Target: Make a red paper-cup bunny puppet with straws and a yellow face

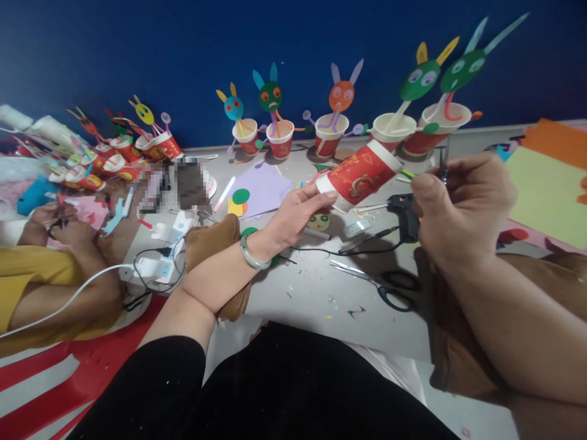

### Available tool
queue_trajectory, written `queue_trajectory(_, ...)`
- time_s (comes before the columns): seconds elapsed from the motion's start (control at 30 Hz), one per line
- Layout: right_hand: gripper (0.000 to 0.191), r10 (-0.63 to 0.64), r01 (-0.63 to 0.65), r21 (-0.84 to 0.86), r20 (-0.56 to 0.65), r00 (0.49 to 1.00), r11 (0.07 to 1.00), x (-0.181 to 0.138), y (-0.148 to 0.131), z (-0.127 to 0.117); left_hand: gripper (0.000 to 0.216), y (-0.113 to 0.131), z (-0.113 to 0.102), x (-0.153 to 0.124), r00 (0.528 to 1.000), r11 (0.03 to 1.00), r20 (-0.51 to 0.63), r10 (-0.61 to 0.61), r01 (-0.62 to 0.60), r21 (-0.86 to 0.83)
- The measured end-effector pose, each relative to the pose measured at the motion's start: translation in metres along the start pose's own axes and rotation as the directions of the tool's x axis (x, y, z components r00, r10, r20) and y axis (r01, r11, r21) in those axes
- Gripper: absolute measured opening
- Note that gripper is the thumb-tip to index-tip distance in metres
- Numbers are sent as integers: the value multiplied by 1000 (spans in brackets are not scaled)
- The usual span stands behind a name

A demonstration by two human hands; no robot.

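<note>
Black clothing (293, 385) filled our foreground. Mid-frame, our left hand (293, 223) gripped a red cup (360, 174) slanting up-right; right of it, our right hand (463, 208) seemingly pinched something thin (443, 162).

We can read no words or numbers here. The gold print (361, 185) on the red cup (362, 174) is too small and blurred for us to make out.

One head-worn view is directed forward and down. The table (302, 311) is seen from close above, between the wearer's black clothing (288, 385) nearest and the blue wall (183, 61) at the far side.
</note>
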State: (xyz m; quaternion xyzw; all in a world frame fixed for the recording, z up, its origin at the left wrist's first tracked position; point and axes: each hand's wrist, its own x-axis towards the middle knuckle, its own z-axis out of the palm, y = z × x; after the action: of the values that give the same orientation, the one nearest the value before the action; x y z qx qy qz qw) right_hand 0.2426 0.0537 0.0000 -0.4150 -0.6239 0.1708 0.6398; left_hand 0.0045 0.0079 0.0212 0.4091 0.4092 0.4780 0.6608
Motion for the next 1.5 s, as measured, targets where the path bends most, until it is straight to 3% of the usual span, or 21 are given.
queue_trajectory(0.17, 57, 32, -30, -36, 59, 998, 999, 1, -14, -1, 51, 3, -11, 6, 974, 955, -19, 226, -217, 201)
queue_trajectory(0.3, 63, 116, -107, -68, 142, 983, 992, -1, -22, -2, 52, 2, -12, 3, 980, 947, 17, 200, -198, 252)
queue_trajectory(0.43, 65, 201, -191, -65, 236, 951, 979, -6, -30, 1, 58, -6, -10, -1, 984, 966, -4, 178, -174, 192)
queue_trajectory(0.67, 45, 266, -270, -4, 182, 946, 963, -7, -33, 1, 54, -12, -10, -2, 969, 955, 62, 240, -247, 164)
queue_trajectory(0.77, 38, 361, -382, 52, 231, 903, 923, -7, -34, 1, 54, -12, -10, 1, 943, 927, 89, 321, -332, 177)
queue_trajectory(0.9, 42, 438, -474, 71, 281, 854, 878, -7, -38, 2, 70, -18, -13, 5, 883, 858, 141, 448, -469, 210)
queue_trajectory(1.0, 44, 440, -471, 59, 271, 856, 880, -8, -40, 2, 72, -22, -15, 4, 893, 862, 74, 444, -449, 234)
queue_trajectory(1.17, 47, 376, -411, 111, 244, 894, 905, -7, -32, 4, 66, -15, -15, 0, 947, 929, -23, 320, -309, 204)
queue_trajectory(1.3, 52, 323, -355, 125, 217, 921, 926, -6, -21, 4, 56, -5, -10, 0, 973, 949, -10, 232, -224, 221)
queue_trajectory(1.5, 58, 366, -392, 116, 192, 911, 913, -5, -13, 5, 51, 1, -7, -1, 953, 896, 72, 293, -300, 326)
